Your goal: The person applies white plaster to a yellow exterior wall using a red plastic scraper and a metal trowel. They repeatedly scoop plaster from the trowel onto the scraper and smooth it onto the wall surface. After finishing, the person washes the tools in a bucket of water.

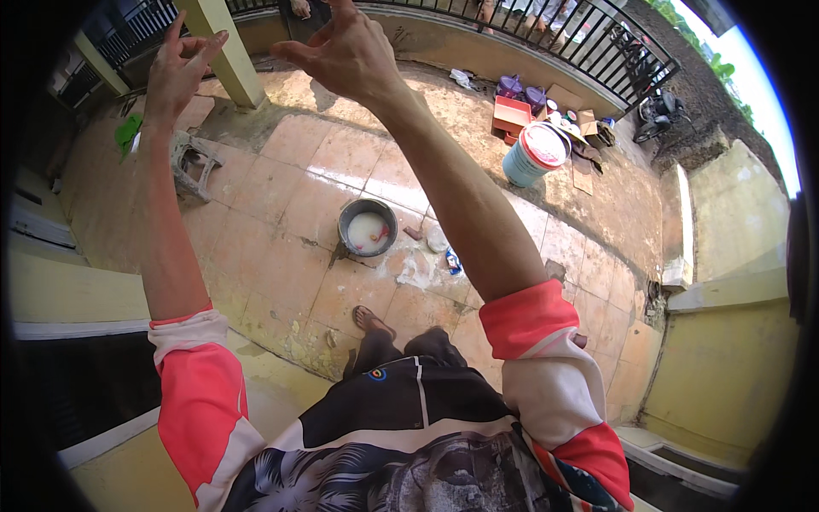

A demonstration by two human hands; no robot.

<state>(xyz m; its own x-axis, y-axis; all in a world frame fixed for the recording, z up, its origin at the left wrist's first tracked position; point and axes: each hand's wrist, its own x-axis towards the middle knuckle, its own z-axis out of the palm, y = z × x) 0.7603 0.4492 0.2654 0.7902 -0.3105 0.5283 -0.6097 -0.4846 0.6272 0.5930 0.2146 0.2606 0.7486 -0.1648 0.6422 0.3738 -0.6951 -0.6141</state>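
Both my arms reach up toward the top of the head view. My left hand (176,78) is open beside a pale yellow pillar (223,55), its fingers apart and nothing seen in them. To its right, my right hand (351,61) is also open, with the thumb stretched out to the left; its fingertips are partly cut off by the upper edge. Far below the hands, a black bucket (343,224) with milky liquid and something reddish in it stands on the tiled floor. Small packets, one a blue-and-white packet (453,261), lie beside it.
A plastic stool (193,164) stands at left. At right are a light-blue pail (524,164), a red-orange box (511,113) and purple containers (510,86). A black railing (589,44) runs behind, with people beyond it. White powder or paste (415,271) is smeared on the tiles.
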